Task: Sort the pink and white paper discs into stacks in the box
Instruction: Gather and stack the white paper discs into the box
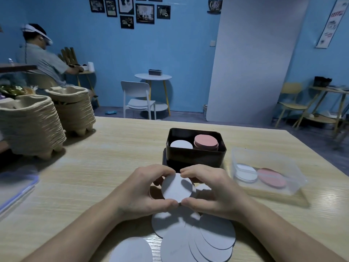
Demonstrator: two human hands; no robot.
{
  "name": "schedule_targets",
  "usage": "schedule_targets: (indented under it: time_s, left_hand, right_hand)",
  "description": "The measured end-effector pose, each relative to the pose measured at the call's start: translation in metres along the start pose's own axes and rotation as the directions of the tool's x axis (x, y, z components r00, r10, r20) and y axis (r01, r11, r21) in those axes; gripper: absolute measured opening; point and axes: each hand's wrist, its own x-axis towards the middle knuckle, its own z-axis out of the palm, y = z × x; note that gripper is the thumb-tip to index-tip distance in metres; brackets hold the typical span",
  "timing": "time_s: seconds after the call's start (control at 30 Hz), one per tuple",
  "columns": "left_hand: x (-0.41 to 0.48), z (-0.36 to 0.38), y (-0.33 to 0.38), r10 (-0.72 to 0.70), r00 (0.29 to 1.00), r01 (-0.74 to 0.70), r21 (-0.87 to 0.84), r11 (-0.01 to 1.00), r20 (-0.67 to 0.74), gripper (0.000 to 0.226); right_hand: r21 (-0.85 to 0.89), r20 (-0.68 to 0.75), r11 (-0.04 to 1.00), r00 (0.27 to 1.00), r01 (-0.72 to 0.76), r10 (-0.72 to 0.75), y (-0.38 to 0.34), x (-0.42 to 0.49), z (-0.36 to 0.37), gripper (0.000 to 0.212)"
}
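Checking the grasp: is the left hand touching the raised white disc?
Touching. The head view shows the left hand pinching the white disc by its rim, thumb below, fingers above.

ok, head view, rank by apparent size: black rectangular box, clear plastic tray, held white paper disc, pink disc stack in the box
1. clear plastic tray and black rectangular box: look alike, not ranked.
2. held white paper disc, nearest the camera so inflated.
3. pink disc stack in the box.
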Motion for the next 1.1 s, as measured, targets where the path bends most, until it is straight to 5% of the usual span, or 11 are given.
schedule_targets:
  time_s: [0.57, 0.83, 1.1]
  left_hand:
    - [-0.002, 0.004, -0.014, -0.014, 1.0, 0.015, -0.04, 0.999, 0.017, 0.071]
    - [-0.003, 0.005, -0.015, -0.012, 0.999, 0.01, -0.071, 0.997, -0.032, 0.035]
    - [-0.004, 0.005, -0.008, 0.067, 0.997, -0.067, 0.002, 0.998, -0.047, 0.027]
  right_hand:
    - [-0.027, -0.022, 0.997, 0.997, 0.07, -0.071, -0.002, 0.005, 0.006, 0.039]
    - [0.022, -0.025, 1.0, 1.0, 0.01, -0.009, -0.001, 0.003, 0.003, 0.036]
    - [-0.037, 0.081, 0.999, 0.997, -0.01, 0.013, -0.003, 0.005, 0.003, 0.037]
